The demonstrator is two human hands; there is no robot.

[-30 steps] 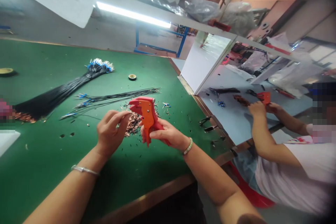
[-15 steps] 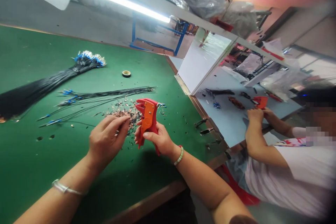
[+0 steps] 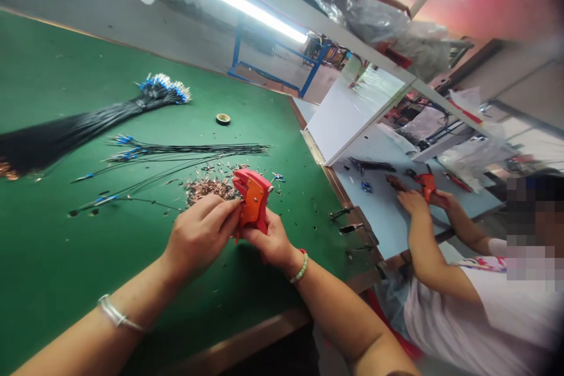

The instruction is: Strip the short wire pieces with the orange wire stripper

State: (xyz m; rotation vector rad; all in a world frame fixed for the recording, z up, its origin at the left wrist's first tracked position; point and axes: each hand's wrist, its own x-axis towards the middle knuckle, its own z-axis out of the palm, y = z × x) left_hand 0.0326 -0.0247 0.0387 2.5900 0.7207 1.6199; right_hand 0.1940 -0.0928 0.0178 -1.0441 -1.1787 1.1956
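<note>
My right hand (image 3: 275, 242) is wrapped round the handles of a red and orange wire stripper (image 3: 255, 200), which stands upright above the table. Close against the stripper's jaw side, my left hand (image 3: 202, 232) is closed in a pinch. A thin black wire (image 3: 154, 200) runs from the left to this hand and passes out of sight behind it; the fingers hide its end. Just behind both hands lies a heap of copper and black wire scraps (image 3: 209, 188). Several black wires with blue terminals (image 3: 198, 148) lie beyond it on the green table (image 3: 66, 282).
A thick bundle of black wires (image 3: 79, 126) with blue terminals lies at the left. A tape roll (image 3: 222, 119) sits farther back. At the right, a co-worker (image 3: 476, 282) handles another red stripper (image 3: 426, 184) at a light-blue table (image 3: 379, 229). Dark clamps (image 3: 350, 228) stand between the tables.
My left hand has moved right and up against the stripper. The stripper's handles look squeezed closer together. The view has shifted slightly, and the co-worker's hand has moved onto their stripper.
</note>
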